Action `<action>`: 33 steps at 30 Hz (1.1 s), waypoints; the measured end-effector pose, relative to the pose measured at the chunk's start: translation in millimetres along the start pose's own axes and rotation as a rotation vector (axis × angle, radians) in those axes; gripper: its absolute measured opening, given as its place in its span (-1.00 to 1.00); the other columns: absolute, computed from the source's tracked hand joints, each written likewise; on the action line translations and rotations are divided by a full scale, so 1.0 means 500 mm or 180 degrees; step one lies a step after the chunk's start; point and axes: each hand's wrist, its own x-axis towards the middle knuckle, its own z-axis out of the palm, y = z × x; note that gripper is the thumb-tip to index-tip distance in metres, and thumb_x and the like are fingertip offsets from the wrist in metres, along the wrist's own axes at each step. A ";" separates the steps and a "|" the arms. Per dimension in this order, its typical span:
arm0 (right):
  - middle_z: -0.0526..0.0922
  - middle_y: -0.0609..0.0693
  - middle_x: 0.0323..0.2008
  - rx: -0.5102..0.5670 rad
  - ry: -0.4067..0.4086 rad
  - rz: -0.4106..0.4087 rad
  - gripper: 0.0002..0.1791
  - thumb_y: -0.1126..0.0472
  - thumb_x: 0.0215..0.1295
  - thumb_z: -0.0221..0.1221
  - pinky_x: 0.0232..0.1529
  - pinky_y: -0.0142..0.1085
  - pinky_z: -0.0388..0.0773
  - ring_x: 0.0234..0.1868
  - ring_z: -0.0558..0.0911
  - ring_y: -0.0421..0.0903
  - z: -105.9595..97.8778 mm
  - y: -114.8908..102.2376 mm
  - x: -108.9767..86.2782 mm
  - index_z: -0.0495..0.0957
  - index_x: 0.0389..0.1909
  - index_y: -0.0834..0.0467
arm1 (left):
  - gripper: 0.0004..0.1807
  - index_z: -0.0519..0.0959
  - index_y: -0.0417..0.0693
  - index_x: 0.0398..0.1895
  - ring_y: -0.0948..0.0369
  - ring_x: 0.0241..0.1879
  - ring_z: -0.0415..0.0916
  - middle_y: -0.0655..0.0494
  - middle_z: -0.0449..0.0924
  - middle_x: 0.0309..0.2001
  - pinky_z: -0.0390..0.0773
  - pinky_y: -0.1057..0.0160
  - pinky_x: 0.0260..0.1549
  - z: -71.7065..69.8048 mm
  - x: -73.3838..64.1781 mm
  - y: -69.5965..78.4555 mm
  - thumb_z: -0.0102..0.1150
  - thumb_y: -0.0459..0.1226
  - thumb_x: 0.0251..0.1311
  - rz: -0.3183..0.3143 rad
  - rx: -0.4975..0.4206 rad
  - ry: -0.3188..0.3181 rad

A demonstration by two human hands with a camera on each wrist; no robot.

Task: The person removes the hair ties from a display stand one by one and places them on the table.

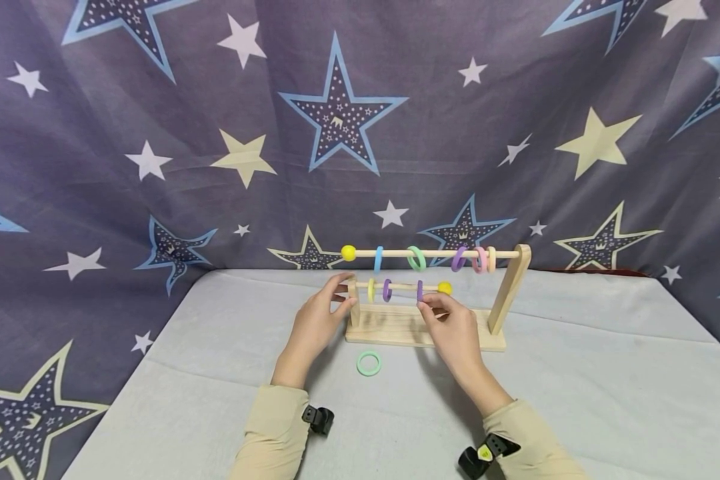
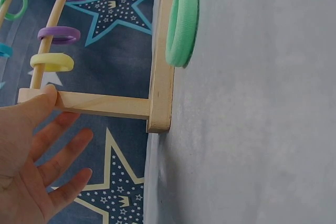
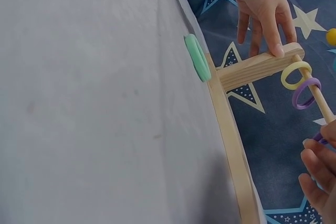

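My right hand [image 1: 456,330] pinches a purple ring [image 1: 420,291] that hangs on the lower rod, close to its yellow ball end [image 1: 445,288]. My left hand [image 1: 317,317] holds the top of the short post [image 2: 105,104] of the wooden rack [image 1: 390,327] between thumb and index finger, its other fingers spread loosely. Between the hands, a yellow ring [image 2: 52,62] and another purple ring [image 2: 60,35] hang on the same rod. A green ring [image 1: 369,363] lies flat on the table in front of the rack's base. The right fingertips are partly cut off in the right wrist view.
Above and behind runs a longer rod with a yellow ball [image 1: 349,253], carrying blue [image 1: 379,259], green [image 1: 417,258], purple, pink and peach rings. A tall post [image 1: 509,290] supports it on the right. A grey cloth covers the table [image 1: 606,380]; a star-patterned curtain [image 1: 432,147] hangs behind.
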 end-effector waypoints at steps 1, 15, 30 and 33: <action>0.75 -0.01 -0.37 -0.0006 0.0005 -0.0002 -0.91 0.27 0.28 0.33 -0.37 -0.35 0.56 -0.40 0.67 -0.10 -0.001 0.000 0.000 0.72 -0.24 0.18 | -0.49 0.39 0.20 0.37 0.04 0.05 0.59 0.05 0.66 0.04 0.50 -0.12 0.00 0.000 0.000 0.000 0.18 -0.10 0.38 0.0001 0.0000 -0.0002; 0.75 0.02 -0.39 0.0025 0.0057 -0.0086 -0.93 0.31 0.25 0.33 -0.35 -0.37 0.59 -0.43 0.67 -0.09 -0.017 -0.001 0.000 0.72 -0.26 0.21 | -0.49 0.39 0.20 0.37 0.04 0.04 0.59 0.05 0.66 0.04 0.51 -0.11 0.00 0.000 -0.001 0.000 0.17 -0.10 0.38 -0.0006 0.0004 0.0005; 0.75 0.05 -0.37 0.0003 0.0097 -0.0202 -0.90 0.34 0.23 0.34 -0.35 -0.39 0.58 -0.43 0.67 -0.07 -0.033 0.005 0.000 0.72 -0.24 0.25 | -0.50 0.40 0.19 0.37 0.04 0.04 0.59 0.03 0.66 0.04 0.50 -0.10 0.01 -0.001 -0.002 -0.001 0.17 -0.09 0.38 0.0002 0.0016 0.0005; 0.75 0.05 -0.37 0.0011 0.0112 -0.0228 -0.90 0.35 0.22 0.34 -0.35 -0.40 0.58 -0.43 0.67 -0.07 -0.037 0.008 0.000 0.72 -0.25 0.25 | -0.49 0.40 0.17 0.37 0.04 0.04 0.60 0.04 0.66 0.04 0.51 -0.10 0.00 -0.001 -0.002 0.000 0.17 -0.10 0.38 0.0006 0.0013 0.0003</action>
